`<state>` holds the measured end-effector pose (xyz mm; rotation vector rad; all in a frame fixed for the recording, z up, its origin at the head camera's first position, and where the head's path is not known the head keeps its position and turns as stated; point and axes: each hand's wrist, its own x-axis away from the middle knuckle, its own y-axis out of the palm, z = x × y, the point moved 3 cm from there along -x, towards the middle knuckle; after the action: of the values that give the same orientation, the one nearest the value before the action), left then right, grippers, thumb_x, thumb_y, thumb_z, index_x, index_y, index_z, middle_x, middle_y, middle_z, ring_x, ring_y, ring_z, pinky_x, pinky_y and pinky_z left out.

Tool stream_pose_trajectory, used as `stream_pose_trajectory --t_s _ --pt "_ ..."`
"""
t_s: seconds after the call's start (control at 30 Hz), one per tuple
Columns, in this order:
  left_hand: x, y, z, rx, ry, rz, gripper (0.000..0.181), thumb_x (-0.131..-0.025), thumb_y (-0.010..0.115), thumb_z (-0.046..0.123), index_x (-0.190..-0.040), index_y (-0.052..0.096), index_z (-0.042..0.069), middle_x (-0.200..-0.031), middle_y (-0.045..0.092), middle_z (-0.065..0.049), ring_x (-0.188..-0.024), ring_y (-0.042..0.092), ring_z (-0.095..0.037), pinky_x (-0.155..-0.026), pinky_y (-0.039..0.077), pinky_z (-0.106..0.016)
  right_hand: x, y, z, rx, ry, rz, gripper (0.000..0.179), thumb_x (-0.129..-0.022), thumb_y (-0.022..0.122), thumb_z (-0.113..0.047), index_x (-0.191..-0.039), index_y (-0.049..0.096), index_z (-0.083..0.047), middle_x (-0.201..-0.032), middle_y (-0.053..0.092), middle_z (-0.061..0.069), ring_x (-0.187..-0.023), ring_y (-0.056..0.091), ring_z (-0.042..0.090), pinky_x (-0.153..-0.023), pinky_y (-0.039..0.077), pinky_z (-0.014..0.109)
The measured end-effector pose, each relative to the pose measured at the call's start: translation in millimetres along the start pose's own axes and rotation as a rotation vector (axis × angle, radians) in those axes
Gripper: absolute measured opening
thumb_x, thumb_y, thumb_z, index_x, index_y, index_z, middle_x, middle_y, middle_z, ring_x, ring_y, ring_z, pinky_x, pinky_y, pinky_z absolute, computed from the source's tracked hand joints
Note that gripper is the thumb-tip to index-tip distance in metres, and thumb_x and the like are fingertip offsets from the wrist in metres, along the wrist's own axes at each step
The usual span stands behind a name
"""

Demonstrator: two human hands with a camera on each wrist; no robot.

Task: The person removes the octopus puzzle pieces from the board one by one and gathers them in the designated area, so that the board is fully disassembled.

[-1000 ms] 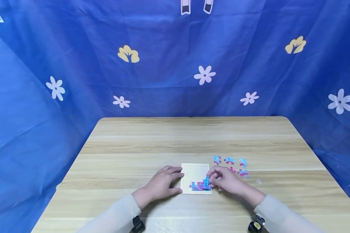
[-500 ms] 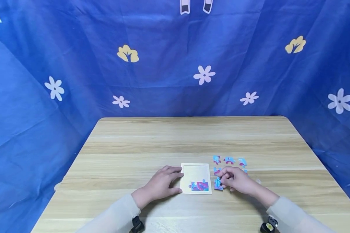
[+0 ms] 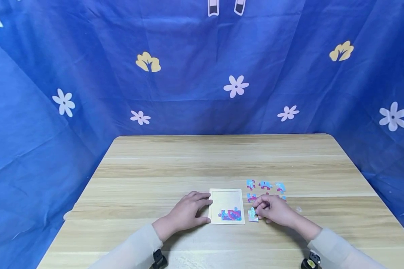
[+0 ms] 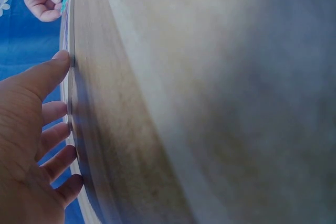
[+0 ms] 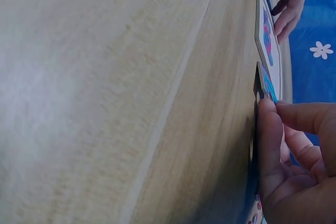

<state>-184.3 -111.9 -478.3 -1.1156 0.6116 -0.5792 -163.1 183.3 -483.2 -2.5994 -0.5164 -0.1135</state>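
A pale square puzzle frame (image 3: 225, 200) lies on the table, with joined blue and pink puzzle pieces (image 3: 231, 215) in its lower right part. My left hand (image 3: 189, 211) rests at the frame's left edge, its spread fingertips touching the rim. To the right of the frame, my right hand (image 3: 272, 210) pinches a light blue puzzle piece (image 3: 253, 215) between thumb and index finger. In the right wrist view this puzzle piece (image 5: 267, 83) is tilted, one edge raised, close to the frame (image 5: 261, 22).
Several loose puzzle pieces (image 3: 265, 185) lie in rows beyond my right hand, which partly covers the nearer row. A small clear scrap (image 3: 299, 209) lies right of them. Blue patterned cloth (image 3: 202, 74) hangs behind the wooden table (image 3: 155, 164).
My right hand has moved right, away from the frame, carrying the pinched piece off it. Over the last half second the piece has tilted and looks paler. My left hand stays put.
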Motion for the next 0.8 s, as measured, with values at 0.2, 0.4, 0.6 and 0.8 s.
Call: stream_pose_trajectory --t_s 0.2,0.4,0.6,0.8 --pt "0.1 1.5 -0.9 -0.008 0.005 0.008 0.058 -0.079 0.073 0.045 -0.125 0.063 0.011 -0.134 0.053 -0.008 -0.120 0.048 -0.026 -0.101 0.038 -0.045 -0.2 0.5 -0.6 0.021 0.003 0.016 0.010 -0.086 0.065 -0.003 -0.096 0.062 -0.001 -0.080 0.059 0.004 -0.068 0.062 0.020 -0.051 0.053 0.032" --pt "0.4 2.3 -1.9 -0.012 0.000 0.007 0.057 -0.080 0.072 0.045 -0.125 0.063 0.011 -0.134 0.054 -0.007 -0.120 0.048 -0.025 -0.101 0.038 -0.045 -0.5 0.2 -3.4 0.044 0.005 0.028 0.011 -0.087 0.066 -0.005 -0.096 0.062 -0.001 -0.079 0.059 0.004 -0.067 0.063 0.020 -0.051 0.053 0.031" --pt "0.5 1.8 -1.7 -0.012 0.009 0.013 0.057 -0.080 0.073 0.044 -0.124 0.063 0.011 -0.133 0.054 -0.008 -0.119 0.049 -0.025 -0.100 0.039 -0.046 -2.2 0.6 -6.8 0.040 -0.003 0.029 0.014 -0.086 0.068 -0.008 -0.097 0.063 -0.001 -0.080 0.060 0.004 -0.068 0.063 0.020 -0.051 0.054 0.031" --pt "0.2 0.4 -1.0 -0.009 0.035 0.043 0.056 -0.078 0.075 0.041 -0.122 0.064 0.009 -0.131 0.055 -0.010 -0.117 0.050 -0.027 -0.098 0.041 -0.047 -8.0 6.0 -13.8 0.008 -0.044 0.016 0.017 -0.086 0.068 -0.009 -0.099 0.063 0.000 -0.081 0.061 0.006 -0.066 0.060 0.020 -0.052 0.053 0.031"
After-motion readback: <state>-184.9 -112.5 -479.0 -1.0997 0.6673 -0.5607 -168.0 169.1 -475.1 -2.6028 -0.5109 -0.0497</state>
